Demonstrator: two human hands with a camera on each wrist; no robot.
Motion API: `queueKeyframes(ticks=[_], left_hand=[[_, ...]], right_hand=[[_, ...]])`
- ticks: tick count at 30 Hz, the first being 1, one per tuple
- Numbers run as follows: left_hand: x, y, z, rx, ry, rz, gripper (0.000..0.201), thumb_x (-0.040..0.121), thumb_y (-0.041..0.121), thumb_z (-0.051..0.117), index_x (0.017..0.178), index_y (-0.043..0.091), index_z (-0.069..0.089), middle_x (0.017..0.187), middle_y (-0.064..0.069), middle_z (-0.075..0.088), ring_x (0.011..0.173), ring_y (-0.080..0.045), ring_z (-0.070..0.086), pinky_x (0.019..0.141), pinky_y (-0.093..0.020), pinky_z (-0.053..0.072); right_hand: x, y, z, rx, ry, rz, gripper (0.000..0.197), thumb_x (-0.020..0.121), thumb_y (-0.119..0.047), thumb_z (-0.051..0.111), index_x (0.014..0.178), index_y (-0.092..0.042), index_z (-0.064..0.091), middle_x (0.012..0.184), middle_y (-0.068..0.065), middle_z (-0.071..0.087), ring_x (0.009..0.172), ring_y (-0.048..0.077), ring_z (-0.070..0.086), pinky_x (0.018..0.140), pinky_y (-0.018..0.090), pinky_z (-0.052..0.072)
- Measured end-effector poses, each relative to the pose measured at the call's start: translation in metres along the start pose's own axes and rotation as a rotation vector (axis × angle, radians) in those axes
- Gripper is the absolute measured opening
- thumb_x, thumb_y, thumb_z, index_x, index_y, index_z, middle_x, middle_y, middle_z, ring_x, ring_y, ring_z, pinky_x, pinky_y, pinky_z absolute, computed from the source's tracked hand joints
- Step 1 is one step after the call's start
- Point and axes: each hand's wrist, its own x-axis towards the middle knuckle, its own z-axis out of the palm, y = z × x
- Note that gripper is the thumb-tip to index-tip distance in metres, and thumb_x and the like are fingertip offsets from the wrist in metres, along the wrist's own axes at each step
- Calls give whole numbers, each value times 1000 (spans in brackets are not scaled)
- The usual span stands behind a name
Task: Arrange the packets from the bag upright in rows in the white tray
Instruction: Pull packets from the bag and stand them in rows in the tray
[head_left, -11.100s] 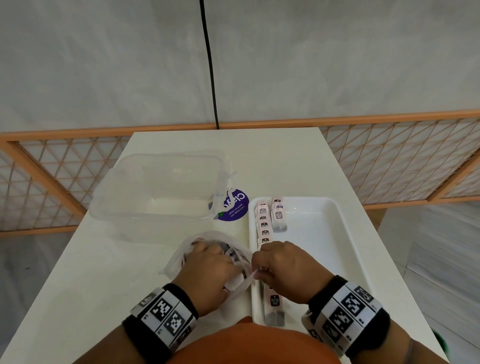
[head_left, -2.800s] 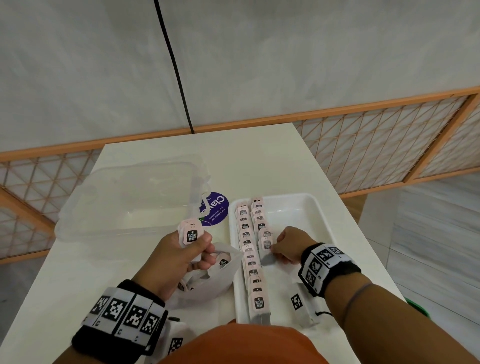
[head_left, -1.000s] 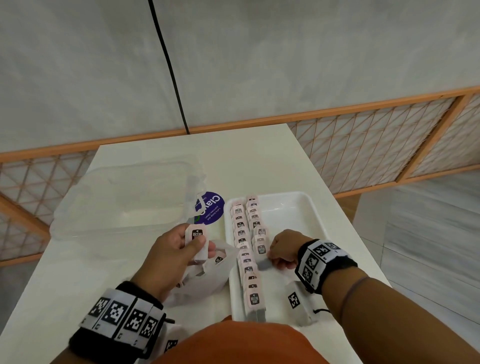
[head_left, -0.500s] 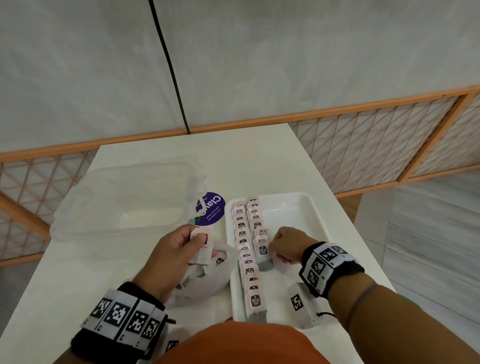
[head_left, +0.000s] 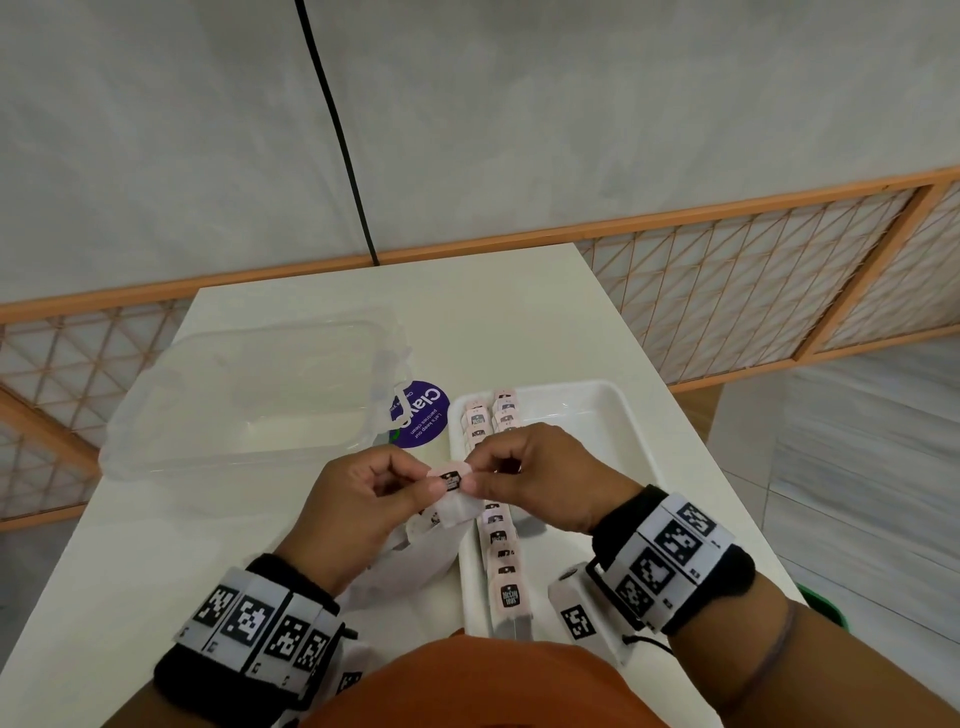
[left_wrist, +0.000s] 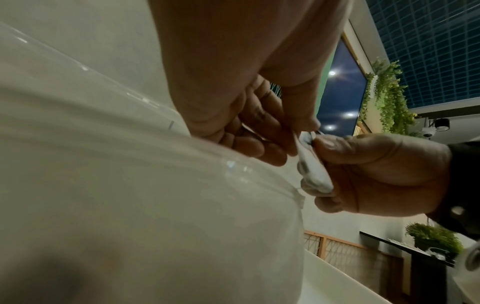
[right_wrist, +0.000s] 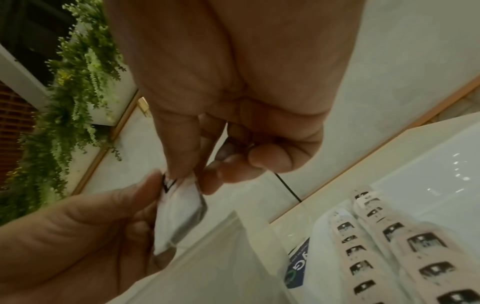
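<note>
A small pink packet (head_left: 451, 487) with a black label is held in the air between both hands, just left of the white tray (head_left: 613, 415). My left hand (head_left: 363, 499) pinches its left side and my right hand (head_left: 524, 473) pinches its top right edge. The same packet (right_wrist: 179, 214) shows in the right wrist view and, edge-on, the packet (left_wrist: 311, 170) in the left wrist view. Two rows of upright pink packets (head_left: 501, 551) stand along the tray's left side. The white plastic bag (head_left: 415, 556) lies under my left hand, with a packet showing at its mouth.
A clear plastic tub (head_left: 249, 400) sits at the back left of the white table (head_left: 519, 317). A purple round sticker (head_left: 423, 415) lies between tub and tray. The tray's right half is bare. A wooden lattice rail (head_left: 753, 291) runs behind the table.
My right hand left the second row in the tray and came left to meet my left hand. Both hands now pinch the packet that the left hand held alone.
</note>
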Motion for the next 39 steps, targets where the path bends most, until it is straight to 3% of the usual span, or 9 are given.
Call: queueKeyframes(ticks=[6,12,14,16,20,23,27,34,39], left_hand=[[3,-7,-10,-19,115,-27,7,87,8,64,85,10,70,77,-8,74,71,-19,71,58,-14,50],[0,-9,-12,21,114,-60,7,89,13,63,88,12,69,77,-8,74,70,-18,69,67,-27,51],[0,-9,-11,29,107,-71,7,89,14,63,88,13,69,78,-7,74,71,-18,69,68,-29,51],[0,-8,-11,36,103,-80,7,89,14,63,88,13,69,78,-7,74,72,-19,69,69,-29,51],[-1,-8,-12,50,98,-94,7,89,14,63,86,12,69,77,-7,74,72,-19,68,69,-30,51],[-2,-10,-13,61,100,-106,7,89,15,63,86,14,69,77,-6,74,73,-20,69,70,-31,51],[-2,-11,-13,70,106,-115,7,89,15,63,86,13,69,76,-5,74,72,-19,68,69,-29,50],[-1,-12,-12,136,85,-127,8,88,14,63,83,13,70,73,-5,73,68,-16,67,65,-25,48],[0,-22,-15,410,20,-126,9,88,20,63,83,21,71,71,-2,71,69,-14,67,60,-21,49]], right_hand=[[4,34,-20,-241,248,242,20,92,-26,58,82,-9,60,78,4,66,73,22,61,70,30,48],[1,58,-15,-201,-87,643,15,93,-12,55,78,-11,57,70,5,67,56,13,63,58,23,55],[3,64,-11,-205,-132,704,10,89,-9,58,79,-9,60,79,10,72,66,19,70,66,27,59],[5,67,-8,-279,-164,704,7,84,-8,59,86,-6,64,91,15,74,84,27,72,79,36,59],[9,68,-4,-321,-180,715,2,83,-9,60,83,-9,62,91,12,73,76,22,72,67,28,60],[11,69,-3,-367,-208,725,16,85,-7,55,96,-3,65,96,15,73,88,28,71,82,37,58],[12,67,-7,-373,-202,714,17,90,-3,46,92,-4,62,83,11,68,62,19,61,69,29,57],[18,71,-6,-495,-211,707,17,93,-18,52,86,-7,62,77,6,67,49,12,55,61,24,53],[20,72,-5,-511,-207,705,27,93,-20,51,68,-9,55,63,3,62,45,12,54,61,23,53]])
